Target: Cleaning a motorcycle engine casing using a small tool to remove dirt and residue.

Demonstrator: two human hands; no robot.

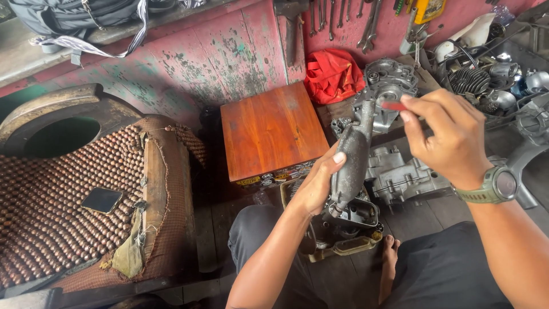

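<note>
My left hand (316, 184) grips a long grey cast-metal engine part (353, 157) and holds it upright above my lap. My right hand (449, 134), with a green watch on its wrist, pinches a small red-handled tool (393, 106) near the top end of the part. Below the part sits a grimy engine casing (357, 220) in a shallow tray between my knees.
A wooden box (269, 129) stands ahead, with a red cloth (333, 74) behind it. Engine cases (400, 174) and several metal parts (486, 86) lie at the right. Spanners (343, 17) hang on the pink wall. A beaded seat (63, 194) with a phone (102, 200) fills the left.
</note>
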